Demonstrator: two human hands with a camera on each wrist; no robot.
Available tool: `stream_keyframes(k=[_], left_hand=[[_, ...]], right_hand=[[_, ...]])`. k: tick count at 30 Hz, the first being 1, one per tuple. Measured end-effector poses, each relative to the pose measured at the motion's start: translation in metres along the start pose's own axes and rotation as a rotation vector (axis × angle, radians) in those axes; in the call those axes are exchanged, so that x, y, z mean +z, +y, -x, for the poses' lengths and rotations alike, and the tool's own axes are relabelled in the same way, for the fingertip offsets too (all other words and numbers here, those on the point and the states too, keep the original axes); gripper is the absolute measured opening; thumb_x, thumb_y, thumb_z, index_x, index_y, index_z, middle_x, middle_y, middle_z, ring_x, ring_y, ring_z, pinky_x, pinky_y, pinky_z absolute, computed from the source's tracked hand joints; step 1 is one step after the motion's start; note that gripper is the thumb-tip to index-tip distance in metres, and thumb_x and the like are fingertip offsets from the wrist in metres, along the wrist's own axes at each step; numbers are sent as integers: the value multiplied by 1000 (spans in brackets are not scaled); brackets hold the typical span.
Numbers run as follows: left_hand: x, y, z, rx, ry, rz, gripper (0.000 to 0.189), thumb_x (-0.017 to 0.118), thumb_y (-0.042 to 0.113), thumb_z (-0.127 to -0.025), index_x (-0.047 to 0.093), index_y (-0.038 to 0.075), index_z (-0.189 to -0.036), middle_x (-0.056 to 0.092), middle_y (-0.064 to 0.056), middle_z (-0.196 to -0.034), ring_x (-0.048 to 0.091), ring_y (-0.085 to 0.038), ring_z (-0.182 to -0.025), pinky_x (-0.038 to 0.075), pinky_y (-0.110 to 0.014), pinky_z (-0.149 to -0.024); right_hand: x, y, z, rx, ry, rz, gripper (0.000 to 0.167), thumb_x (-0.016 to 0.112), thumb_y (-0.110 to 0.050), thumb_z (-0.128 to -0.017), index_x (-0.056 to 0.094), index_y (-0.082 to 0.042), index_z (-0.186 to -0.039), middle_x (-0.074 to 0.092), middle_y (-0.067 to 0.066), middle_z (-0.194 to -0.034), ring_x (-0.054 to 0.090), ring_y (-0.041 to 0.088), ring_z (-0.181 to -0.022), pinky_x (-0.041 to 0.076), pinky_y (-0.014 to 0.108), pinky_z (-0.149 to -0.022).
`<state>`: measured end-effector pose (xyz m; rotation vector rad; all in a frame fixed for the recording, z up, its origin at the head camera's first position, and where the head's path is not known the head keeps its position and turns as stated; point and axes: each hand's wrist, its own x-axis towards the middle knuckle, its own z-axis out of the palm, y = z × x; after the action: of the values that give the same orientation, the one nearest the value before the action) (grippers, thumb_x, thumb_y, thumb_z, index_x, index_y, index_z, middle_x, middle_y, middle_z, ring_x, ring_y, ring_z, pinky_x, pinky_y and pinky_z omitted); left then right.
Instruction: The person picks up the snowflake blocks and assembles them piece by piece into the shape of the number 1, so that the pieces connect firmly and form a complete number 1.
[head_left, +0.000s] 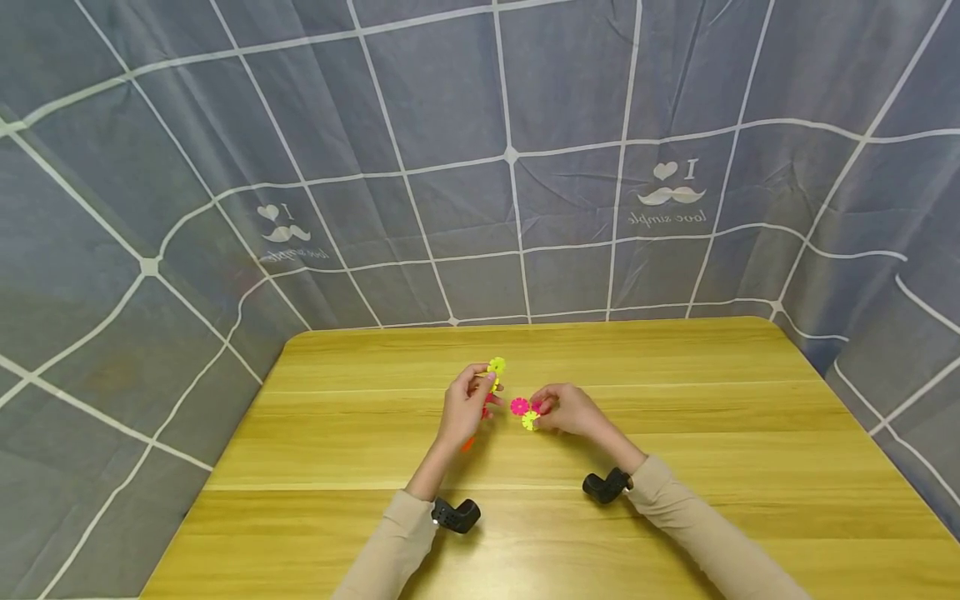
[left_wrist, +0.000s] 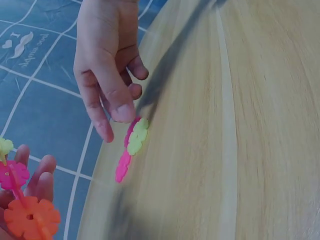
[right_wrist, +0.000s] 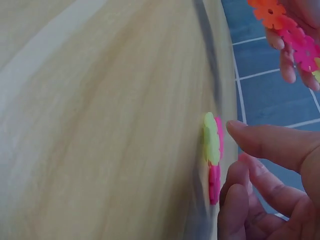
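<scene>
My left hand holds a joined string of notched, flower-shaped plastic discs above the table. An orange disc is at one end, pink discs are in the middle, and a yellow disc is at the far end. Part of the string is hidden by the fingers. On the table lie a loose yellow disc and two pink discs, close together and partly overlapping. Right beside them is my right hand, fingers loosely bent and thumb apart, with nothing between the fingertips.
The wooden table reaches back to a grey curtain with white lines, which also hangs at both sides. Black wrist cameras are strapped over the beige sleeves.
</scene>
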<state>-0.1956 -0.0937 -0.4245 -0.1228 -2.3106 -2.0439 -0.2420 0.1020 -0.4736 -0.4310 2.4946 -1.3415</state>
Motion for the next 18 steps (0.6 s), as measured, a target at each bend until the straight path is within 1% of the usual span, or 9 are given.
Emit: stream_keyframes(k=[3,5,7,9,11,13,15,16,18], left_hand=[[-1,-2,-1,11,1,4,26,51,13,-100,56,-3,-119,66,-32,-101,68,-12,-67,51,-23,-54],[-2,-2,-1,19,-4,1,25,50,13,-100,56,-3,-118,66,-31,-101,67,-11,-67,49,-20,-53],[-2,-2,-1,24,-6,-6,24,50,13,-100,57,-3,-117,66,-31,-102,67,-13,-67,48,-19,-53],[-2,-1,0,27,-7,-11,23,49,13,-100,57,-4,-115,66,-32,-103,66,-13,-65,46,-19,-52],[-2,-1,0,25,-10,-5,23,49,11,-100,57,-5,-113,64,-34,-104,61,-10,-61,41,-18,-49],[-1,-2,0,21,-12,15,22,49,10,-100,57,-8,-110,63,-36,-102,58,-10,-57,38,-17,-46],[0,-2,1,19,-15,20,21,49,10,-100,57,-8,-108,62,-36,-101,57,-16,-56,35,-17,-45],[0,-3,1,24,-16,24,21,49,10,-100,57,-8,-107,62,-36,-99,58,-20,-56,36,-17,-44],[1,-5,2,29,-17,33,21,50,11,-100,57,-8,-105,63,-34,-97,59,-35,-59,39,-17,-46]], right_hand=[[3,-1,-1,7,8,77,34,80,-6,-73,68,-1,-104,63,5,-79,53,10,-60,47,23,-55],[5,-2,-2,11,17,139,34,82,-10,-72,69,-5,-103,62,3,-79,53,11,-65,44,23,-59],[7,-2,-3,22,26,194,34,84,-14,-71,70,-8,-102,61,1,-79,51,11,-69,39,23,-61],[9,-3,-3,36,32,227,33,84,-15,-71,71,-10,-101,59,0,-78,49,12,-69,36,24,-60],[10,-4,-4,53,37,245,32,84,-16,-71,72,-11,-100,58,-1,-77,48,13,-68,35,25,-59],[11,-4,-4,64,43,254,30,84,-16,-71,72,-11,-98,58,-1,-77,48,13,-68,35,25,-59],[11,-4,-4,60,52,256,29,85,-16,-71,71,-11,-96,59,-1,-79,49,13,-70,35,25,-60],[11,-3,-4,52,56,251,29,85,-15,-71,70,-11,-96,60,0,-80,50,13,-71,37,25,-62],[11,-2,-4,35,62,220,28,84,-12,-71,68,-10,-93,60,1,-80,51,13,-71,39,24,-62]])
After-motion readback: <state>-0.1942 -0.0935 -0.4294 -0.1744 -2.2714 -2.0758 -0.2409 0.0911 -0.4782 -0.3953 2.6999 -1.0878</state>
